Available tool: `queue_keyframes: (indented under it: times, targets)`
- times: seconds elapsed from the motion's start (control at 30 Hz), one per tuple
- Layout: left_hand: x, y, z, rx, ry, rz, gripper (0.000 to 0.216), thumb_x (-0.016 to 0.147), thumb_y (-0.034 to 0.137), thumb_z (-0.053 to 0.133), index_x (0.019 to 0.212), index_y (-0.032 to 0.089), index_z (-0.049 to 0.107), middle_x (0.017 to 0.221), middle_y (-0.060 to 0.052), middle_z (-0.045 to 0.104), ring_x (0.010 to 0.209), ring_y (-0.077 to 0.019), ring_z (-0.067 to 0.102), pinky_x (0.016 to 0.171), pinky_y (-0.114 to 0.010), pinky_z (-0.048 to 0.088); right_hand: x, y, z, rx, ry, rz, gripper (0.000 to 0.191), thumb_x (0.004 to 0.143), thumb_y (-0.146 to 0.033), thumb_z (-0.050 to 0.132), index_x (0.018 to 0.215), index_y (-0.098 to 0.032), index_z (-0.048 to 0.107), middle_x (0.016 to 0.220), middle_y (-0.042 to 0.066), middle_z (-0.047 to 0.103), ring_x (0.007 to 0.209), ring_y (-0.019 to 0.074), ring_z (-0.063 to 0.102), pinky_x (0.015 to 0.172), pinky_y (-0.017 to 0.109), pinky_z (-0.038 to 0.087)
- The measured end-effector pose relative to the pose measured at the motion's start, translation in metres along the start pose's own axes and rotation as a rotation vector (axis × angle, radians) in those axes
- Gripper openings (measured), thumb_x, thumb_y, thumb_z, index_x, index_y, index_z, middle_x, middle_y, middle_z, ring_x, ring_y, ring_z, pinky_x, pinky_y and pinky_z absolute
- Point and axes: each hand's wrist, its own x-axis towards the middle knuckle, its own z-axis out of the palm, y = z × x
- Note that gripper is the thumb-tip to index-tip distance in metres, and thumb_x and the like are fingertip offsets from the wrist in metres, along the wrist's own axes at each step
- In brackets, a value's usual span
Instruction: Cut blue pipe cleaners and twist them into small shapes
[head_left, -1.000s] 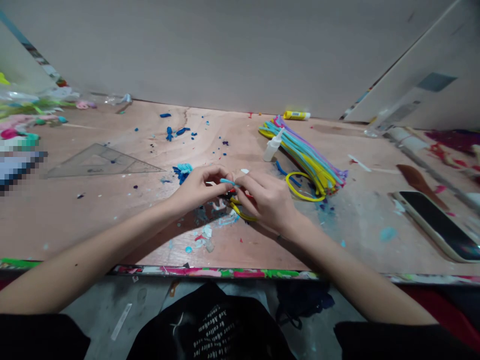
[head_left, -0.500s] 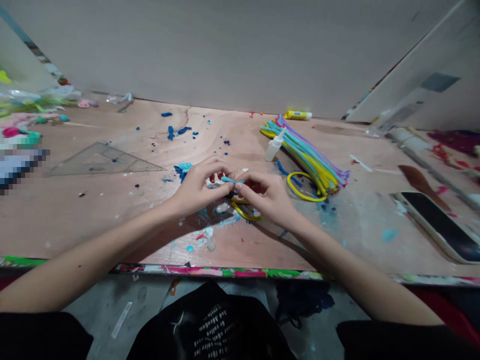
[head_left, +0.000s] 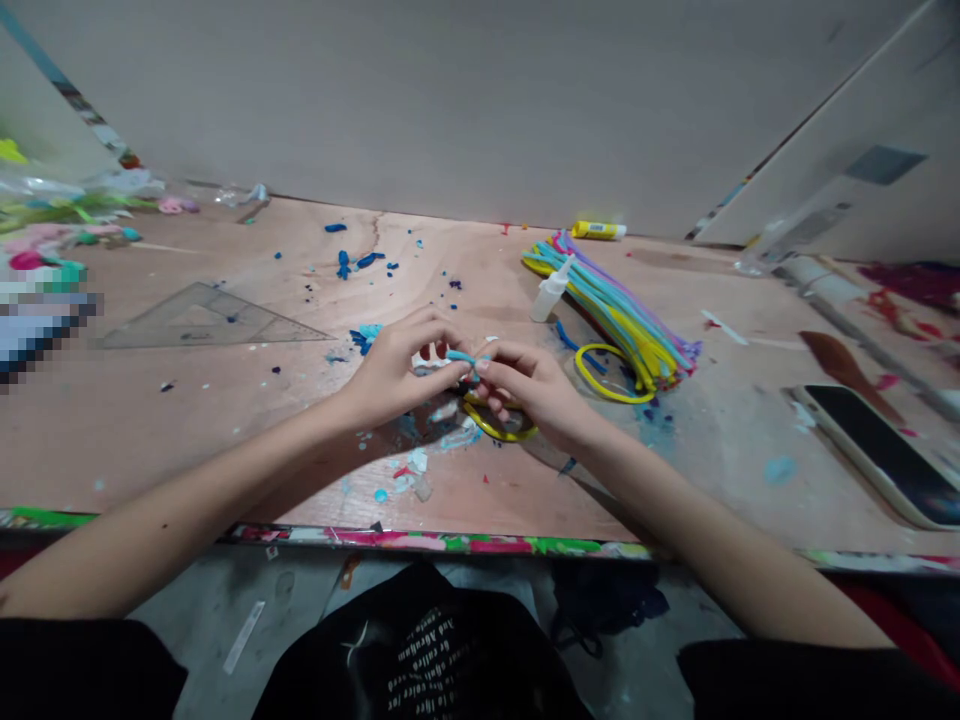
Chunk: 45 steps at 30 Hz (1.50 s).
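Both my hands meet over the middle of the table, pinching one small light-blue pipe cleaner (head_left: 460, 356). My left hand (head_left: 405, 368) closes thumb and fingers on it from the left. From the right, my right hand (head_left: 534, 388) grips its other end between thumb and forefinger. Beneath my hands lie scissors with yellow handles (head_left: 501, 430), their blades hidden. A clump of blue scraps (head_left: 366, 338) rests just behind my left hand. To the right of my hands sits a looped yellow pipe cleaner (head_left: 600, 392).
A bundle of coloured pipe cleaners (head_left: 611, 305), a small white squeeze bottle (head_left: 551, 292) and a yellow glue stick (head_left: 596, 230) lie back right. A clear set square (head_left: 217, 325) is at left. A phone (head_left: 881, 450) lies far right near a brown wooden tool (head_left: 847, 368).
My right hand's lower fingers have uncurled downward a little, showing more of the yellow handles. The light-blue piece stays pinched between both hands, its visible part slightly more curved.
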Motion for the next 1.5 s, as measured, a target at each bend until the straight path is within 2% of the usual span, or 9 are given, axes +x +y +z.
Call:
queue_keyframes:
  times: [0.17, 0.3, 0.43, 0.53, 0.8, 0.93, 1.07, 1.3, 1.5]
  targets:
    - [-0.003, -0.002, 0.009, -0.444, -0.040, -0.395, 0.019, 0.081, 0.028, 0.071, 0.094, 0.016, 0.064, 0.083, -0.003, 0.068, 0.072, -0.0140, 0.062, 0.066, -0.027, 0.048, 0.002, 0.003, 0.001, -0.042, 0.081, -0.084, 0.037, 0.075, -0.054, 0.077, 0.080, -0.020, 0.062, 0.066, -0.004, 0.060, 0.052, 0.0065, 0.051, 0.047, 0.019, 0.044]
    - [-0.005, 0.001, 0.013, -0.596, -0.014, -0.504, 0.024, 0.077, 0.032, 0.076, 0.091, 0.016, 0.065, 0.082, -0.003, 0.069, 0.072, -0.0148, 0.065, 0.066, -0.027, 0.050, 0.002, 0.006, 0.003, -0.033, 0.109, -0.111, 0.035, 0.077, -0.051, 0.076, 0.081, -0.019, 0.062, 0.067, -0.004, 0.060, 0.054, 0.0068, 0.052, 0.048, 0.019, 0.044]
    - [-0.005, 0.005, 0.014, -0.597, 0.054, -0.532, 0.025, 0.077, 0.038, 0.078, 0.081, 0.017, 0.065, 0.074, -0.001, 0.066, 0.068, -0.0144, 0.062, 0.064, -0.028, 0.050, 0.000, 0.011, 0.006, -0.046, 0.075, -0.144, 0.032, 0.083, -0.050, 0.073, 0.083, -0.019, 0.062, 0.068, -0.004, 0.059, 0.053, 0.0065, 0.051, 0.049, 0.020, 0.043]
    - [-0.005, 0.005, 0.013, -0.589, 0.061, -0.548, 0.028, 0.076, 0.041, 0.078, 0.073, 0.018, 0.063, 0.067, 0.000, 0.062, 0.060, -0.0130, 0.058, 0.058, -0.027, 0.046, -0.001, 0.014, 0.007, -0.068, 0.071, -0.156, 0.031, 0.086, -0.049, 0.071, 0.084, -0.019, 0.062, 0.069, -0.004, 0.059, 0.054, 0.0065, 0.051, 0.050, 0.020, 0.042]
    - [-0.003, 0.004, 0.009, -0.516, 0.066, -0.536, 0.026, 0.076, 0.038, 0.075, 0.064, 0.018, 0.064, 0.061, -0.001, 0.059, 0.057, -0.0124, 0.054, 0.055, -0.026, 0.043, 0.001, 0.014, 0.009, -0.062, 0.051, -0.143, 0.032, 0.084, -0.049, 0.072, 0.081, -0.019, 0.060, 0.066, -0.005, 0.058, 0.050, 0.0061, 0.050, 0.048, 0.021, 0.042]
    - [-0.001, 0.004, 0.008, -0.515, 0.077, -0.571, 0.024, 0.079, 0.040, 0.071, 0.070, 0.018, 0.068, 0.065, -0.002, 0.062, 0.056, -0.0120, 0.052, 0.052, -0.025, 0.043, 0.001, 0.015, 0.009, -0.046, 0.055, -0.138, 0.031, 0.084, -0.048, 0.072, 0.079, -0.019, 0.060, 0.065, -0.005, 0.058, 0.050, 0.0059, 0.050, 0.048, 0.021, 0.041]
    - [0.000, 0.000, 0.009, -0.550, 0.112, -0.598, 0.025, 0.077, 0.042, 0.075, 0.074, 0.019, 0.067, 0.065, -0.001, 0.060, 0.054, -0.0112, 0.051, 0.051, -0.025, 0.043, 0.001, 0.015, 0.007, -0.025, 0.092, -0.120, 0.031, 0.083, -0.046, 0.073, 0.080, -0.018, 0.060, 0.066, -0.004, 0.059, 0.051, 0.0057, 0.050, 0.049, 0.020, 0.042]
    - [-0.002, -0.003, 0.008, -0.460, 0.139, -0.516, 0.019, 0.079, 0.036, 0.073, 0.074, 0.019, 0.066, 0.067, -0.001, 0.062, 0.058, -0.0121, 0.054, 0.051, -0.024, 0.043, 0.002, 0.016, 0.008, -0.042, 0.069, -0.118, 0.031, 0.083, -0.046, 0.072, 0.078, -0.018, 0.059, 0.065, -0.004, 0.059, 0.049, 0.0053, 0.050, 0.048, 0.020, 0.041]
    - [-0.003, -0.002, 0.009, -0.357, 0.129, -0.471, 0.022, 0.081, 0.037, 0.069, 0.076, 0.016, 0.065, 0.069, -0.001, 0.062, 0.064, -0.0126, 0.058, 0.057, -0.023, 0.045, 0.002, 0.016, 0.009, -0.049, 0.074, -0.121, 0.032, 0.082, -0.047, 0.072, 0.077, -0.018, 0.059, 0.064, -0.004, 0.058, 0.048, 0.0052, 0.049, 0.048, 0.020, 0.041]
